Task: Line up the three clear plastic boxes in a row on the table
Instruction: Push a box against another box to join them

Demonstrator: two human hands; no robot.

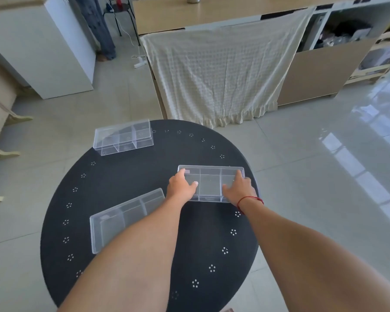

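Table: a round black table (144,176) with small white dot clusters ringing its edge, and it's our landmark for everything here.
Far box: a clear box (123,137) with inner dividers sits at the table's far left rim, one long side tipped slightly toward the middle, nobody touching it.
Near box: a second clear box (124,218) lies on the table's left half, closer to the person, angled diagonally; the left forearm passes over its right end.
Left hand: the left hand (181,185) is clamped on the left end of the third box, thumb laid on the lid, fingers wrapped over the far corner.
Held box: the third clear box (212,182) is right of the table's centre, long side running left to right, gripped at both ends; whether it's lifted or resting I can't tell.
Right hand: the right hand (239,189) grips the right end, fingers spread over the lid, a red string (249,199) at the wrist.
Row: all three boxes well apart, no line yet.
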